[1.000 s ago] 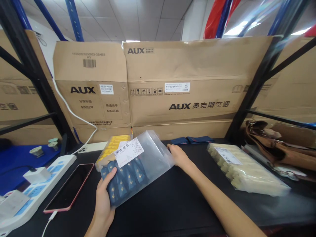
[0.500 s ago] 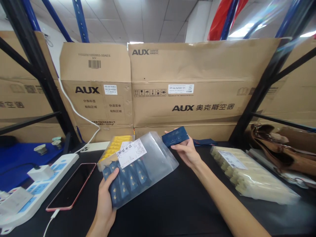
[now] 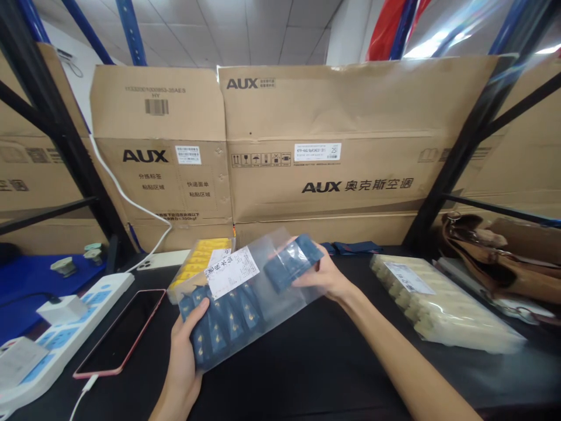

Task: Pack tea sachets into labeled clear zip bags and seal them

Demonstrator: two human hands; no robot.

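Observation:
A clear frosted bag (image 3: 280, 304) with a white label (image 3: 232, 272) is tilted above the black table. Several dark blue packets (image 3: 223, 321) stand in a row in its lower left part. My left hand (image 3: 188, 345) grips that end, thumb on top of the plastic. My right hand (image 3: 322, 272) holds another dark blue packet (image 3: 291, 260), whose left part lies inside the bag's open right end, seen through the plastic. The fingertips of that hand are partly behind film.
Behind the bag lies a bag of yellow packets (image 3: 204, 254). A bag of cream packets (image 3: 442, 304) and a brown handbag (image 3: 504, 257) are at right. At left are a phone (image 3: 120, 333) and a power strip (image 3: 65, 345). Cardboard (image 3: 350, 117) stands behind.
My right hand has moved left and slightly down, bringing its blue packet from outside the bag's mouth into it. My left hand keeps its hold. The view has shifted slightly.

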